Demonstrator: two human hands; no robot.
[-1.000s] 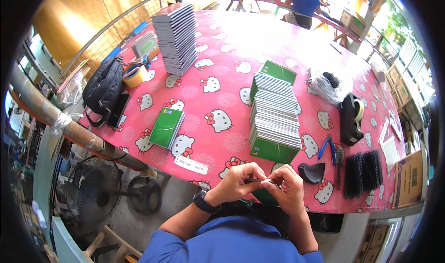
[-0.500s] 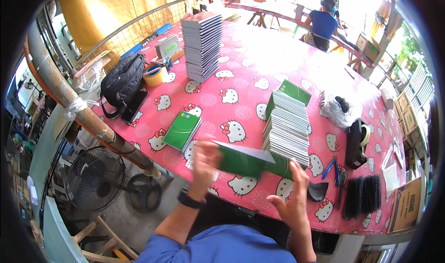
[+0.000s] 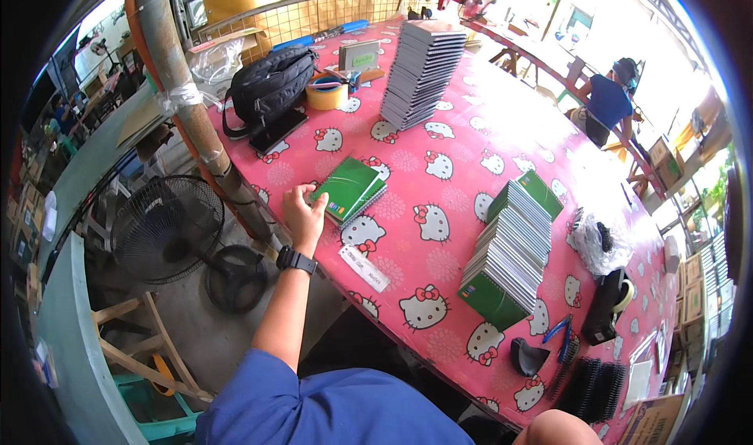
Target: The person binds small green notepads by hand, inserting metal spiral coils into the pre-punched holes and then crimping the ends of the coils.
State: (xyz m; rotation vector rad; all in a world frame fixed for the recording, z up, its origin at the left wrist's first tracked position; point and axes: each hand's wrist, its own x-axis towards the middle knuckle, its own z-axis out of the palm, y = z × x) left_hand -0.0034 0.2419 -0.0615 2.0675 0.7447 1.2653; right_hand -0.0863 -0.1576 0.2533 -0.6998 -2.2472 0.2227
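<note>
My left hand (image 3: 302, 213) reaches out to the left part of the pink cartoon-cat tablecloth (image 3: 463, 162), with a black watch on its wrist. Its fingers grip the near corner of a green spiral notebook (image 3: 345, 184), which lies on top of a small pile of the same notebooks. My right hand is out of view; only a bit of bare arm shows at the lower edge. A tall stack of green notebooks (image 3: 510, 257) stands further right on the table.
A white label strip (image 3: 365, 268) lies near the table edge. At the back are a grey stack of books (image 3: 423, 72), a black backpack (image 3: 271, 88) and a tape roll (image 3: 327, 96). A rusty pole (image 3: 196, 115) and floor fan (image 3: 165, 225) stand left. Black binding coils (image 3: 592, 386) lie right; a person in blue (image 3: 608, 103) sits far off.
Both hands were together near my chest, then my left hand carried a green notebook leftward and set it on the small pile. My right hand has dropped out of view.
</note>
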